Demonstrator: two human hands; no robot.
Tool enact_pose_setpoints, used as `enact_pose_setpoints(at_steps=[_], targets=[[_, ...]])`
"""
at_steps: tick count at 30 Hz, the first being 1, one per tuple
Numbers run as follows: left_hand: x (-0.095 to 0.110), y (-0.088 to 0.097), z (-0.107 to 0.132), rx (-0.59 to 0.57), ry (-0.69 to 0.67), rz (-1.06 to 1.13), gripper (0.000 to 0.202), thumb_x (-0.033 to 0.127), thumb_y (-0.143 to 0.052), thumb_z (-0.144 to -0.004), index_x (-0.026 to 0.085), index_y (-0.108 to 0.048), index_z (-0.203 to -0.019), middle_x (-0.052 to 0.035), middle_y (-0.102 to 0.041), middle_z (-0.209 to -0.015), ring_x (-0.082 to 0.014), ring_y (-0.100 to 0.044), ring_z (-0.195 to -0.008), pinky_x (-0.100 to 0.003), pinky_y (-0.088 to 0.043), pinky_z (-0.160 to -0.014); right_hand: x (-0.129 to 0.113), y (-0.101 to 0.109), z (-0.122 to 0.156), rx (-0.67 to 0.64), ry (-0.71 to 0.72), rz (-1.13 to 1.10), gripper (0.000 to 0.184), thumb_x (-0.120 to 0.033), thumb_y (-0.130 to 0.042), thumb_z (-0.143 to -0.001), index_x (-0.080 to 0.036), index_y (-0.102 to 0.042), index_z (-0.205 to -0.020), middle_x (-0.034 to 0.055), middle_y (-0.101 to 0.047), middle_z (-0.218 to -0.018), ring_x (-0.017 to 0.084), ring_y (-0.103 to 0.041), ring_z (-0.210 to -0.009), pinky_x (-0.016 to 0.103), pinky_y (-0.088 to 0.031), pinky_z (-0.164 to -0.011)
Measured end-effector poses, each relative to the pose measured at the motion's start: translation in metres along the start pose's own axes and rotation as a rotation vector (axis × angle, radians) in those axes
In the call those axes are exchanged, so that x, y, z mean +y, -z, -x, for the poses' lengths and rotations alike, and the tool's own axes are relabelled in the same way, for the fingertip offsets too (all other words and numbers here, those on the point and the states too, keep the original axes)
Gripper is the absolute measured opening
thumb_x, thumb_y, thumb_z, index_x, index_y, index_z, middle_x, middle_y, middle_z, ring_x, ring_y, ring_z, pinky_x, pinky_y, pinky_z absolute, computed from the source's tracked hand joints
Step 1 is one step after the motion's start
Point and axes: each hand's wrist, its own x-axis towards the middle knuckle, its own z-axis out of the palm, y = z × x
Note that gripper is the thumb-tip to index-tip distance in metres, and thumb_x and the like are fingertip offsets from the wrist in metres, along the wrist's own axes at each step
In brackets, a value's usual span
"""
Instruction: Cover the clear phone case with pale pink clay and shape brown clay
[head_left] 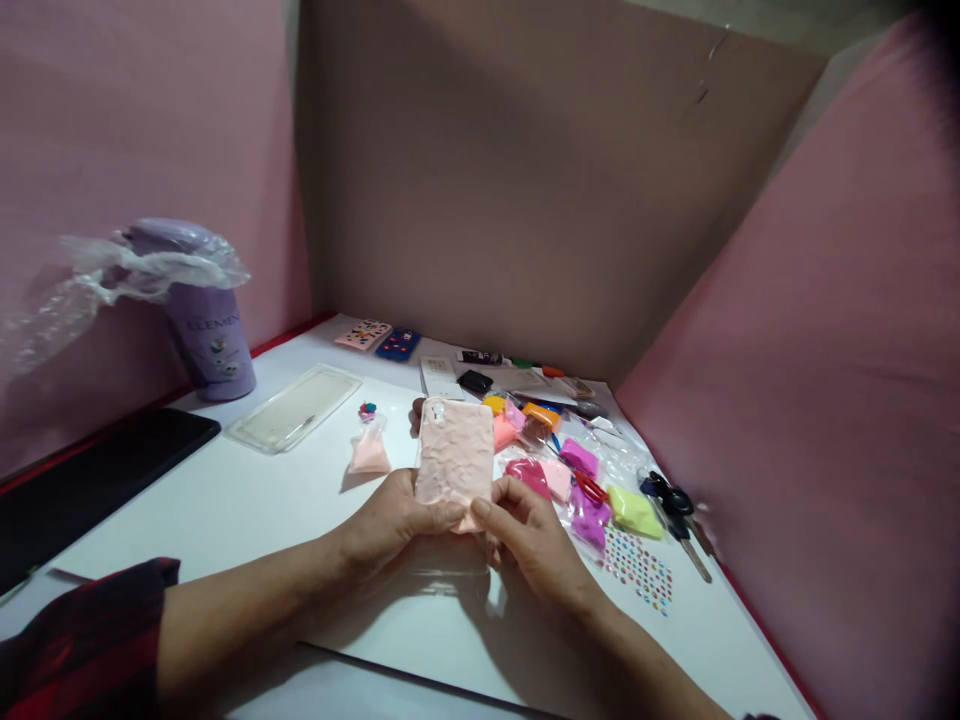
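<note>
- My left grip [397,520] and right grip [529,540] are both closed on the near end of the pink clay-covered phone case [455,460], thumbs on its face, above the bench [247,510].
- Its long axis runs away from me, camera hole at the far end.
- Clay packets [577,480] crowd just right of my right grip; a small pink bag [369,452] and a clear case [296,407] lie beyond my left.

Room left, clutter right.
From your left hand [394,520], bare table [247,500] runs out toward 9 o'clock; a small bag [369,452] sits at 11, a clear case [295,407] at 10. From your right hand [529,535], clay packets [559,470] and keys [679,510] block 1 to 3.
</note>
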Motion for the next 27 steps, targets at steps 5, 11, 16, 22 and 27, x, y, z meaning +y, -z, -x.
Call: enact_pose_setpoints(at_steps=[5, 11, 16, 22, 27], targets=[[-0.0001, -0.0023, 0.0014, -0.012, -0.026, 0.057, 0.031, 0.019, -0.071, -0.071, 0.006, -0.068, -0.099, -0.0152, -0.070, -0.083, -0.0244, -0.066, -0.074, -0.036, -0.049, -0.075, 0.0014, -0.0003, -0.0004, -0.015, -0.017, -0.002, 0.028, -0.036, -0.068, -0.077, -0.018, -0.046, -0.074, -0.0055, -0.053, -0.058, 0.007, -0.047, -0.046, 0.019, -0.037, -0.045], [-0.0006, -0.0056, 0.0022, 0.030, -0.025, 0.098, 0.037, 0.015, -0.070, -0.070, 0.004, -0.065, -0.105, -0.0171, -0.070, -0.083, -0.0238, -0.065, -0.065, -0.039, -0.051, -0.069, 0.0060, 0.0012, -0.0014, -0.055, -0.025, 0.009, 0.025, -0.032, -0.068, -0.076, -0.017, -0.048, -0.077, -0.0027, -0.057, -0.066, 0.009, -0.048, -0.052, 0.021, -0.037, -0.046], [-0.0004, -0.0062, 0.0032, 0.023, -0.056, 0.089, 0.037, 0.014, -0.067, -0.072, 0.003, -0.064, -0.107, -0.0186, -0.070, -0.088, -0.0241, -0.066, -0.064, -0.041, -0.051, -0.070, 0.0029, -0.0002, 0.0005, -0.067, -0.054, 0.019, 0.026, -0.025, -0.072, -0.070, -0.016, -0.051, -0.082, -0.0012, -0.058, -0.071, 0.010, -0.049, -0.058, 0.020, -0.035, -0.048], [0.0010, -0.0068, 0.0034, 0.063, -0.045, 0.119, 0.038, 0.011, -0.067, -0.071, 0.004, -0.063, -0.108, -0.0194, -0.069, -0.095, -0.0277, -0.066, -0.080, -0.040, -0.051, -0.075, 0.0031, 0.0006, 0.0009, -0.096, -0.047, 0.028, 0.028, -0.023, -0.075, -0.068, -0.016, -0.052, -0.083, -0.0003, -0.059, -0.076, 0.012, -0.053, -0.068, 0.023, -0.037, -0.058], [0.0006, -0.0036, 0.0025, 0.096, -0.050, 0.118, 0.036, 0.011, -0.066, -0.073, 0.006, -0.063, -0.108, -0.0179, -0.070, -0.096, -0.0268, -0.066, -0.083, -0.038, -0.051, -0.076, 0.0066, 0.0031, -0.0007, -0.119, -0.026, 0.049, 0.032, -0.027, -0.078, -0.065, -0.017, -0.052, -0.081, -0.0019, -0.056, -0.073, 0.011, -0.051, -0.063, 0.022, -0.037, -0.054]])
